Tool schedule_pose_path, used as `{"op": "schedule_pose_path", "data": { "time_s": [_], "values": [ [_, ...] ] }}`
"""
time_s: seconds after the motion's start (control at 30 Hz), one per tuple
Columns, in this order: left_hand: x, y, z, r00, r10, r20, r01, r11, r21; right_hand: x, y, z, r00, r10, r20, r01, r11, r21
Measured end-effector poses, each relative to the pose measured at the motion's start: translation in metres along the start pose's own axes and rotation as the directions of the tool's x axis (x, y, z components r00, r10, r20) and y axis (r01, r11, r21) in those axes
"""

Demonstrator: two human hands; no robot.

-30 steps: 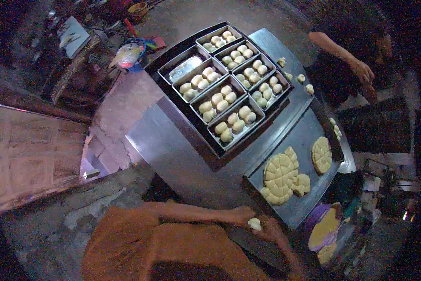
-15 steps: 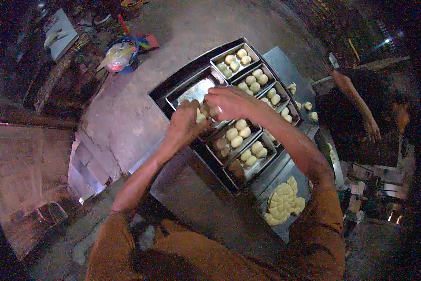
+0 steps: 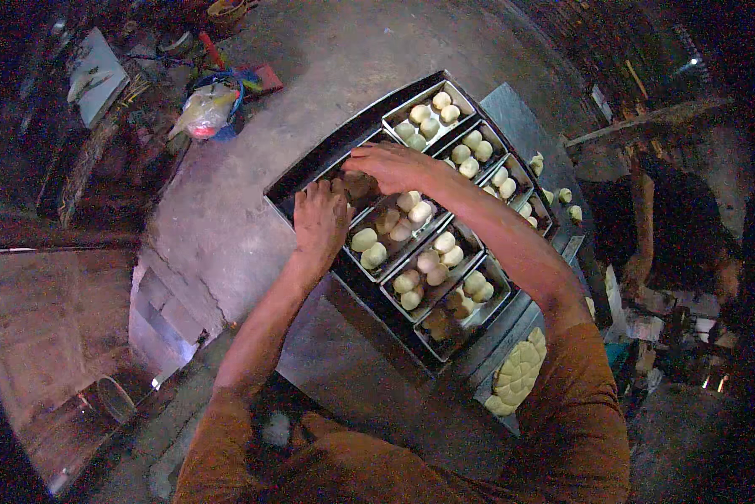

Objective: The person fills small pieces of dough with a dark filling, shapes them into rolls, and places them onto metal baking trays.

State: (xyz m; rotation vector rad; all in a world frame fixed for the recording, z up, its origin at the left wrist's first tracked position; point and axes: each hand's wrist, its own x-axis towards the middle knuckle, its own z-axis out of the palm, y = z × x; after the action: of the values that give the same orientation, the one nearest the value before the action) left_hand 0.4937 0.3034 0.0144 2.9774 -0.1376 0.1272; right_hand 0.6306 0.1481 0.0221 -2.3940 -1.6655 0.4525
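Observation:
Several metal loaf tins with pale dough balls stand in a large dark tray (image 3: 289, 189). My left hand (image 3: 321, 217), fingers curled downward, is at the tray's left part, next to a tin (image 3: 362, 270) of dough balls (image 3: 373, 254). My right hand (image 3: 387, 166) reaches across from the right, its fingers bent close to those of my left. Something brownish and shadowed lies between the two hands; I cannot make out what they grip. More dough balls sit in the tin (image 3: 388, 294) nearer to me and in the far tin (image 3: 471, 107).
Flat dough scored into pieces (image 3: 519, 374) lies on a metal surface at the near right. Loose dough pieces (image 3: 565, 195) sit beyond the tray's right edge. Another person's arm (image 3: 644, 227) shows at right. A bucket with a plastic bag (image 3: 209, 109) stands on the floor (image 3: 226, 181).
My hands have shifted slightly left and up from inside a tin with a pale, shiny interior. A tin with several dough balls now shows below them, next to the others. The view has shifted slightly.

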Motion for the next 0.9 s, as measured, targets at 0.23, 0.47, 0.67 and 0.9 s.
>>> {"op": "schedule_pose_path", "data": {
  "time_s": [0.23, 0.47, 0.67, 0.9],
  "values": [
    [-0.002, -0.013, 0.001, 0.998, 0.057, -0.030, -0.060, 0.991, -0.120, -0.007, 0.005, -0.027, 0.992, 0.087, 0.095, -0.111, 0.954, 0.280],
    [0.005, -0.014, -0.001, 0.993, 0.040, -0.110, -0.080, 0.920, -0.383, -0.020, 0.008, -0.039, 0.977, 0.208, 0.040, -0.211, 0.972, 0.099],
    [0.029, 0.006, 0.000, 0.988, 0.103, -0.113, -0.133, 0.944, -0.301, -0.012, -0.002, -0.030, 0.969, 0.231, 0.091, -0.237, 0.970, 0.050],
    [0.025, -0.002, 0.008, 0.993, 0.113, -0.044, -0.120, 0.963, -0.239, -0.011, 0.000, -0.037, 0.976, 0.219, 0.020, -0.216, 0.971, -0.099]
  ]
}}
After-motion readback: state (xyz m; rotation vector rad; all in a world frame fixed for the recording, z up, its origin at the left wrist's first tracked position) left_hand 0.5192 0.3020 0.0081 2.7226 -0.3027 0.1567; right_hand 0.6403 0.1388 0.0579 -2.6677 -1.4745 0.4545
